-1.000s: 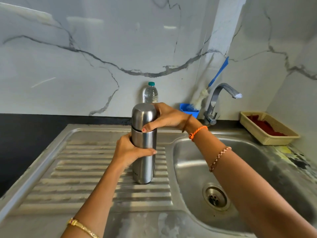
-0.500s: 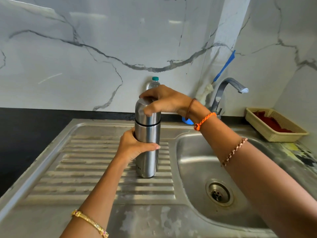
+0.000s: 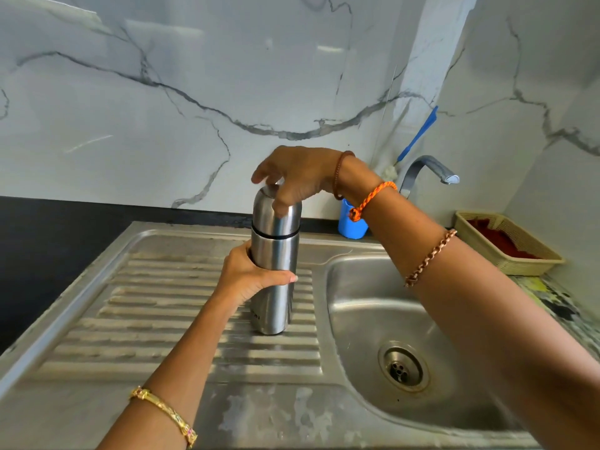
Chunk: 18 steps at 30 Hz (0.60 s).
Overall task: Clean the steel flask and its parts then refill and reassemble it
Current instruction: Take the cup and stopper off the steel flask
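The steel flask (image 3: 274, 271) stands upright on the ribbed drainboard (image 3: 162, 319), just left of the sink basin. Its steel cap (image 3: 276, 219) sits on top, with a dark seam between cap and body. My left hand (image 3: 250, 277) grips the flask body around its middle. My right hand (image 3: 292, 177) comes from above, fingers and thumb curled over the top of the cap. A plastic water bottle seen earlier behind the flask is hidden by my right hand.
The sink basin (image 3: 373, 303) with its drain (image 3: 402, 368) lies to the right, under a steel tap (image 3: 428, 170). A blue cup (image 3: 350, 225) holding a blue-handled brush (image 3: 418, 134) stands by the tap. A beige basket (image 3: 506, 245) sits at the far right. Marble wall behind.
My right hand has moved from the side of the cap up onto its top. The left hand keeps its grip on the body. The view has shifted slightly.
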{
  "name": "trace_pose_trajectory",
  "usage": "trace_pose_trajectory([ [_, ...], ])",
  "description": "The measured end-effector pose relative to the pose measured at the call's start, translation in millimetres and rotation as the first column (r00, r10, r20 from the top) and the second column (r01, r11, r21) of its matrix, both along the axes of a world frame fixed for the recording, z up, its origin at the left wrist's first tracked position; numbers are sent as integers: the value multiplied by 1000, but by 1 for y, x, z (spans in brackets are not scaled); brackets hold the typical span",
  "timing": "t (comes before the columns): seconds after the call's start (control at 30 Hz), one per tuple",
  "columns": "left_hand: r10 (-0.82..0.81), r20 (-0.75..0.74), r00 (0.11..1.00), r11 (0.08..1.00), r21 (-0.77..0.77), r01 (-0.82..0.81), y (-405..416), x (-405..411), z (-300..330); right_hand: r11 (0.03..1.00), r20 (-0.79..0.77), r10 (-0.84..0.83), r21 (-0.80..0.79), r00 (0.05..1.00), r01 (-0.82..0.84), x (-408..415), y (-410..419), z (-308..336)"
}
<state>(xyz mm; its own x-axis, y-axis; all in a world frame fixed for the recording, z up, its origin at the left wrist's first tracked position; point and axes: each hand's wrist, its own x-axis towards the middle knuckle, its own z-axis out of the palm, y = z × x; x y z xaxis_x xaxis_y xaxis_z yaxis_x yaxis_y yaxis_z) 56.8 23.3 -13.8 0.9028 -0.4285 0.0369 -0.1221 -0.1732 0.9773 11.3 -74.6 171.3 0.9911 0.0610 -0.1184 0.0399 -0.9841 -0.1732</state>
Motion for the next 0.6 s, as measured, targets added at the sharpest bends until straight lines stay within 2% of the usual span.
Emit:
trace_pose_trajectory([
  [0.07, -3, 6, 1000, 1000, 4, 3, 0, 1, 0, 998, 44, -15, -59, 999, 18, -3, 0, 3],
  [0.17, -2, 11, 1000, 1000, 6, 2, -1, 1, 0, 969, 205, -72, -218, 976, 117, -6, 1, -4],
  [0.23, 1, 5, 1000, 1000, 3, -1, -3, 0, 2, 954, 318, -98, -241, 943, 180, -7, 4, -14],
  [0.3, 3, -4, 1000, 1000, 3, -3, -4, 0, 3, 955, 344, -97, -231, 934, 184, -5, 8, -20],
  [0.37, 3, -7, 1000, 1000, 0, -3, -2, -1, 3, 978, 287, -71, -166, 955, 122, -1, 8, -17],
  [0.5, -4, -16, 1000, 999, -32, 4, -2, -2, 5, 995, 54, 31, 90, 998, -35, 2, 0, -5],
  [0.6, -18, -25, 1000, 999, -33, 17, -1, -2, 6, 969, 6, 57, 241, 998, -56, -1, -8, -2],
])
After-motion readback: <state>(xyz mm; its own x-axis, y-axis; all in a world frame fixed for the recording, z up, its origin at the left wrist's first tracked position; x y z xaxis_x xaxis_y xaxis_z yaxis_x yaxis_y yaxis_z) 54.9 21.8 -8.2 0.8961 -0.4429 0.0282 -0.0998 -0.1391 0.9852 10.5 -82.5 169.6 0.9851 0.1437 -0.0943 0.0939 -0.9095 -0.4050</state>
